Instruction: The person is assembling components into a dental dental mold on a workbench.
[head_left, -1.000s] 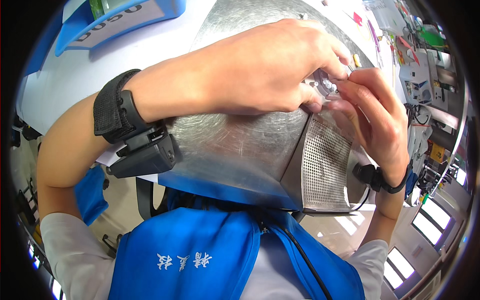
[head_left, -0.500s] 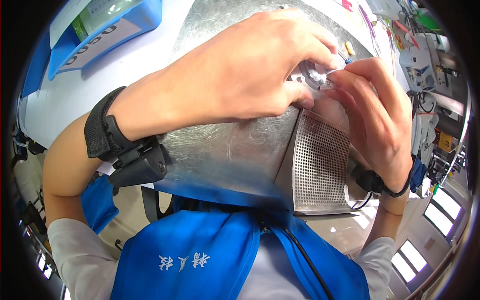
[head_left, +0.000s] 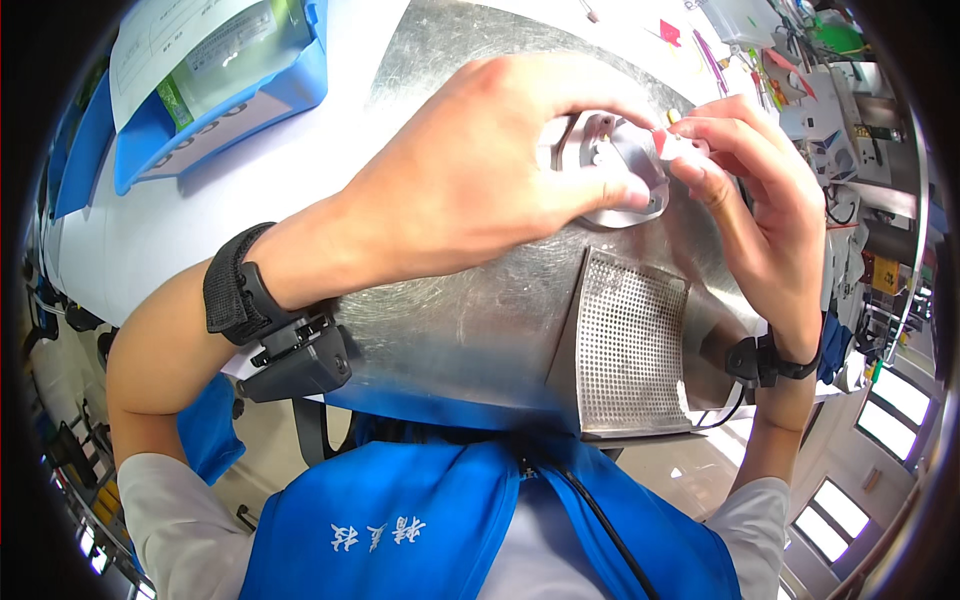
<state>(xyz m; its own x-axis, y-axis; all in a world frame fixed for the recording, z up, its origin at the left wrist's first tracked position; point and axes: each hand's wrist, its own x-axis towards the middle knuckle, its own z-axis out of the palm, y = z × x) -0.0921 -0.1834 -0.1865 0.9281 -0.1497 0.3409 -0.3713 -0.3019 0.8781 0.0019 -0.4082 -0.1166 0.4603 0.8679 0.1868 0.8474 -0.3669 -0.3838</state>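
Note:
My left hand (head_left: 450, 170) curls around a pale rounded piece that looks like a dental model (head_left: 640, 160). Its thumb lies across the near rim, and part of the piece is hidden behind the palm. A small knob rises at the model's far side. Close on the right, my right hand (head_left: 765, 190) pinches a small white piece (head_left: 684, 148) between thumb and fingertips. A reddish spot shows where that piece meets my left index fingertip. Its exact kind is too small to make out.
Beneath my hands is a scratched metal work surface (head_left: 450, 310), with a perforated metal plate (head_left: 632, 340) near its front edge. A blue bin (head_left: 220, 125) with papers and a green packet stands at far left. Tools and small items crowd the far right.
The small white piece in my right hand is now lifted off the model, whose inner side shows more. My left hand has shifted slightly left and its index finger is extended.

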